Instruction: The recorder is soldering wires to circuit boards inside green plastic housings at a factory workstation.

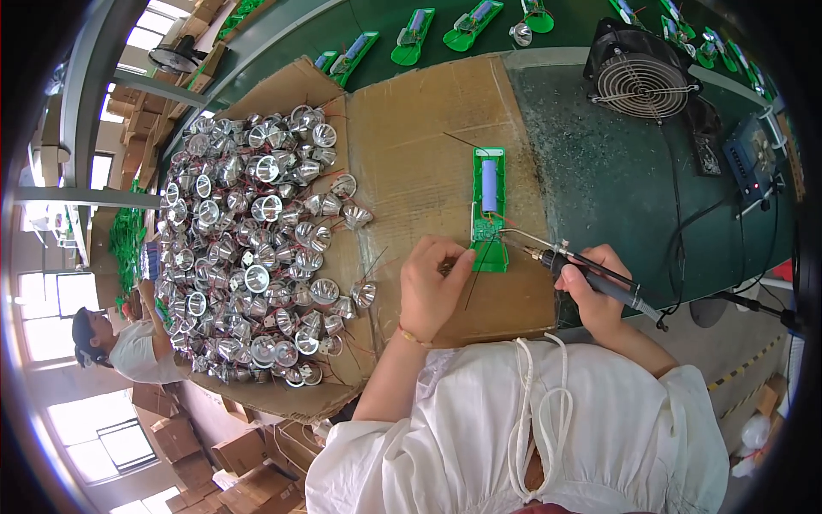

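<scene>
A green plastic flashlight shell [478, 197] lies lengthwise on the cardboard, holding a purple battery cell [489, 187] and a small circuit board [486, 230]. My left hand [434, 281] is closed at the shell's lower left edge, thumb and index tips together; what they pinch is too small to make out. Thin dark wires stick out near the board and at the shell's top. My right hand [592, 289] grips a soldering iron [610, 287] with a thin feed tube [527, 235] fixed to it. The iron's tip is at the board's right side; exact contact cannot be told.
Left of me, a cardboard tray [338, 396] holds a heap of silver reflector cups [257, 278] with wires. A black fan [642, 81] and a blue soldering station [753, 158] stand at right. More green shells [413, 38] line the far side. A co-worker [128, 347] is at far left.
</scene>
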Motion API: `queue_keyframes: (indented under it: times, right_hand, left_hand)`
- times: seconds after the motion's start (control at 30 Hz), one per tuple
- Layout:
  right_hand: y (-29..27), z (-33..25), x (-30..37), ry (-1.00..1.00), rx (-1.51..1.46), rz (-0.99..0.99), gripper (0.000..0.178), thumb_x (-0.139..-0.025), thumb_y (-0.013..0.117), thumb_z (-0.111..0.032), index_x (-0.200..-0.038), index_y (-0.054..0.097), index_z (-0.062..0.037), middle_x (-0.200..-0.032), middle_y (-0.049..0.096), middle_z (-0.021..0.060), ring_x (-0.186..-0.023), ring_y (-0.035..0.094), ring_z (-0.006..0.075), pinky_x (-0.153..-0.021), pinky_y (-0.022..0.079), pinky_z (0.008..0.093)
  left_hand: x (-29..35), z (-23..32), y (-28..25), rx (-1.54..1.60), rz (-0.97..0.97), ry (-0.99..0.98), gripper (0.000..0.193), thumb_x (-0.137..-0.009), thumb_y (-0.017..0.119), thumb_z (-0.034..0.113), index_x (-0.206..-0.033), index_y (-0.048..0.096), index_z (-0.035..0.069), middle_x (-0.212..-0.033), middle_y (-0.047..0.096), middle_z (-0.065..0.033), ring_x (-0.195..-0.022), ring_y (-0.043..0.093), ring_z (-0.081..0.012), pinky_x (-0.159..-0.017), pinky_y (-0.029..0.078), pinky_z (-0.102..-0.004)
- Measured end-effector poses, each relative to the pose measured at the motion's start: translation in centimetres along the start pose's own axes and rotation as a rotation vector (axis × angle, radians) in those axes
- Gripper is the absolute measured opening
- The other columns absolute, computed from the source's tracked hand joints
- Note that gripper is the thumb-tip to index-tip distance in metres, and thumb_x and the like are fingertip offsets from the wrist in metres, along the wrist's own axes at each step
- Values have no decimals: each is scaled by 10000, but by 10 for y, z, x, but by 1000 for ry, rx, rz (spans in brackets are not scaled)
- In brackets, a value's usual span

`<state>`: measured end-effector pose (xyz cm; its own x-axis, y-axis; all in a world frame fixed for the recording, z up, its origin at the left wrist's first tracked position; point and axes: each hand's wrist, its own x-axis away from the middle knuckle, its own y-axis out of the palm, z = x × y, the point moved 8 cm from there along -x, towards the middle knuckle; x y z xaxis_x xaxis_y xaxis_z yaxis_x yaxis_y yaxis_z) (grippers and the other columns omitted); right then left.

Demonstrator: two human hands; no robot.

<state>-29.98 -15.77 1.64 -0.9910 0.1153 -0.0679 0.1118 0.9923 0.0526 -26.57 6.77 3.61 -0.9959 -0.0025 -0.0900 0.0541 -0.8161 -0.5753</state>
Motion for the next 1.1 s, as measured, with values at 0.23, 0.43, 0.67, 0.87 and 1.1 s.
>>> queue_keyframes:
  times: [0.23,0.43,0.67,0.87,1.1]
  right_hand:
    - [11,6,-4,5,11,-41,136,-805,596,-63,-816,477,3,-712,564,84,-587,574,115,-521,463,235]
    - [14,9,-7,-20,16,-70,134,-805,595,-60,-802,476,2,-686,566,80,-574,575,112,-518,460,232]
    - [13,5,-7,28,-39,-8,132,-808,590,-56,-793,471,-1,-661,568,78,-561,573,117,-516,471,243]
    - [4,-1,-7,-51,-60,28,149,-798,621,-63,-805,491,9,-675,580,82,-575,571,100,-514,459,224]
    - [-1,1,-7,-62,-96,36,163,-799,624,-79,-815,489,11,-694,581,85,-595,574,106,-533,462,225]
  left_hand:
    - [-12,-15,14,52,-77,-161,143,-743,654,112,-719,619,-24,-746,594,-114,-615,573,-182,-575,456,-274]
    - [-12,-15,16,56,-81,-165,142,-743,656,113,-725,624,-24,-725,594,-107,-604,572,-167,-569,454,-272]
    - [-13,-20,17,80,-97,-203,155,-743,658,128,-722,626,-23,-720,592,-103,-598,569,-160,-560,447,-270]
    - [-14,-22,17,88,-110,-223,159,-744,659,132,-717,626,-21,-723,592,-104,-595,566,-155,-560,447,-268]
    - [-14,-18,17,60,-111,-227,167,-762,652,132,-741,619,-31,-737,602,-85,-606,566,-122,-555,452,-253]
